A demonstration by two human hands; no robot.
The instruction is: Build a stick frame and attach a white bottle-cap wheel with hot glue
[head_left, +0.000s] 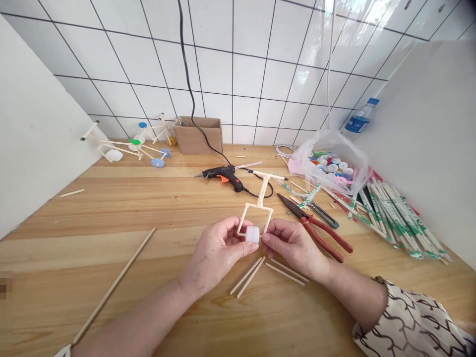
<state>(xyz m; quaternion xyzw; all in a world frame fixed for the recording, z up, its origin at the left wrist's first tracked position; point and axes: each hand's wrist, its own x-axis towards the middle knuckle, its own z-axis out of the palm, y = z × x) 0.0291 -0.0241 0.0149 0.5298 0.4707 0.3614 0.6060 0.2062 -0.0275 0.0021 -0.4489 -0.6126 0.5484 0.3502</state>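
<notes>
Stick frame [263,194] held above the wooden table [74,238], its square end bearing no wheels, unlike the wheeled stick models [126,148] nearby; left hand [217,248] and right hand [293,243] pinch a white bottle cap [252,234] between fingertips at that end.

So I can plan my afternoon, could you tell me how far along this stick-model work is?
Two wheeled stick models look finished by the wall. In hand: the left hand and right hand hold a white bottle cap at a wheelless stick frame. Left: loose cut sticks and bagged bottle caps.
</notes>
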